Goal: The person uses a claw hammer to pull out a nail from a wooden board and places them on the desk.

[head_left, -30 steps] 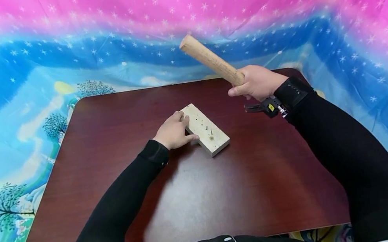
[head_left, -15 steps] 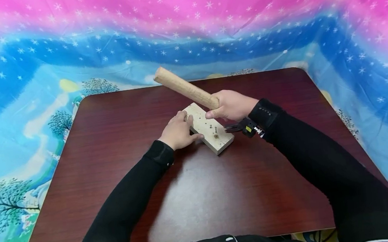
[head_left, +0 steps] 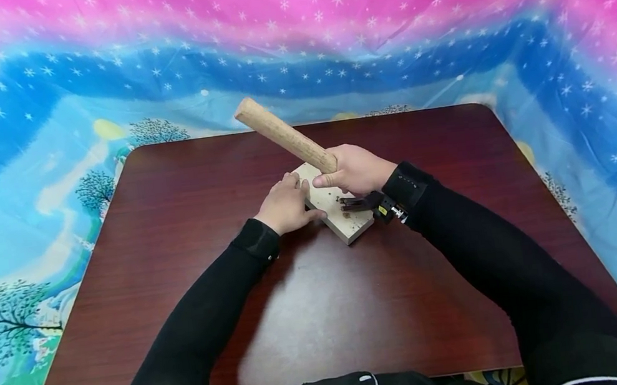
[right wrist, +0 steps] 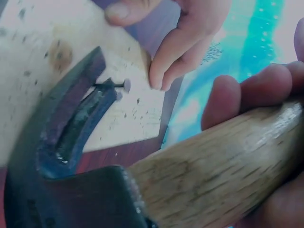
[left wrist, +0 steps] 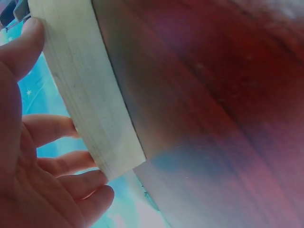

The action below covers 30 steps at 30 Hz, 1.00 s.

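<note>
hammer [head_left: 287, 136], handle [right wrist: 213, 166] aslant toward far left, right fingers [right wrist: 266, 88] snug round it

Bright light leaves a pale glare on the table [head_left: 300, 325] — both wrist views look hazy.

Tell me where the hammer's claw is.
In the head view, the hammer's claw is right of centre, below the right hand and over the wooden block's near end; the right wrist view shows it beside a nail.
</note>
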Available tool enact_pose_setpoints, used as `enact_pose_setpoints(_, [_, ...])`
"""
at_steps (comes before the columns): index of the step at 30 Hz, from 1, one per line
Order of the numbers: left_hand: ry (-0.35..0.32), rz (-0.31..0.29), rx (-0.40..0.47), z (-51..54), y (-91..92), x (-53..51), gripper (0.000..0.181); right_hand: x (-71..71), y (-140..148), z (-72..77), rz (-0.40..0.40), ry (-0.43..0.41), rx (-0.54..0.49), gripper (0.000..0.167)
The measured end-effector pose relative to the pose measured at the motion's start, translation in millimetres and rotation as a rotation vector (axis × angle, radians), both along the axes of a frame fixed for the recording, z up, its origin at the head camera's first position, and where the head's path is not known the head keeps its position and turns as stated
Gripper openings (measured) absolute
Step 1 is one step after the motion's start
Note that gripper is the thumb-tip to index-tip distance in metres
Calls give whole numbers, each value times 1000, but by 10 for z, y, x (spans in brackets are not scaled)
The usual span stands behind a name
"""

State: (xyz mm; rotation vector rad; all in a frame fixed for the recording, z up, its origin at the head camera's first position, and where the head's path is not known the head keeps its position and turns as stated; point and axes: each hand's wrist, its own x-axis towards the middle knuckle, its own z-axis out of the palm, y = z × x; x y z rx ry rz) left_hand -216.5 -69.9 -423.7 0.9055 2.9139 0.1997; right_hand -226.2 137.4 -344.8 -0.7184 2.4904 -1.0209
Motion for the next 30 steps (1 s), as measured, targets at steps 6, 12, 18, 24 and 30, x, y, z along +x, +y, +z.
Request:
enact_pose_setpoints(6, [-17, 18, 5, 16, 7, -5, 80, 51, -8, -10, -84, 6, -75, 38])
enact_pose_setpoints(12, [-36, 35, -12, 86, 37, -9, 80, 86, 127, -39, -168, -34, -254, 32])
enact_pose_setpoints(18, [-36, 44, -34, 115, 26, -33, 83, 83, 250, -44, -199, -6, -393, 30])
enact_pose_setpoints(24, [-77, 50, -47, 85, 78, -47, 95, 55, 267, 104, -163, -1, -418, 27])
enact_pose_setpoints(30, [-119, 96, -72, 4, 182, 5, 119, 40, 175, 372, -132, -14, -560, 20])
